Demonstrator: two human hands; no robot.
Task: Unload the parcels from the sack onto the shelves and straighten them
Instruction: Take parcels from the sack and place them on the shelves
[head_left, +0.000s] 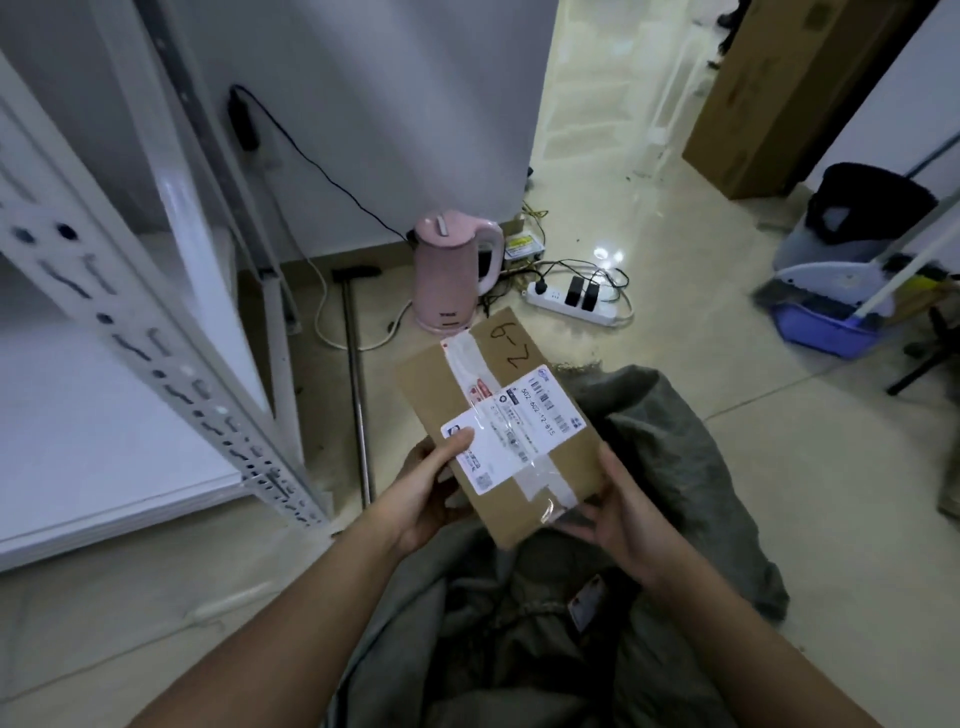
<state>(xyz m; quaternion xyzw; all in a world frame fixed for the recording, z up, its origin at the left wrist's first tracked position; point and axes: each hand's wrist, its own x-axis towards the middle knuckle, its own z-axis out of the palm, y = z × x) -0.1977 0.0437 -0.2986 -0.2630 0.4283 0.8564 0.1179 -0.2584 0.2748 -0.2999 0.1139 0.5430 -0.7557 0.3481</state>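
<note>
A person holds a flat cardboard parcel (498, 421) in both hands above the open grey sack (649, 467) on the floor. The left hand (431, 488) grips the parcel's near left edge, thumb pressed on the white shipping label (514, 431); its fingers are hidden beneath the box. The right hand (613, 514) cups the near right corner, fingers curled under it and mostly out of sight. The label's print is too small to read; "6-2" is handwritten on the far end. Inside the sack another parcel (587, 603) shows only a corner. The white metal shelves (156, 343) stand to the left, cut off by the frame. A pink kettle (452, 270) sits beyond the parcel.
</note>
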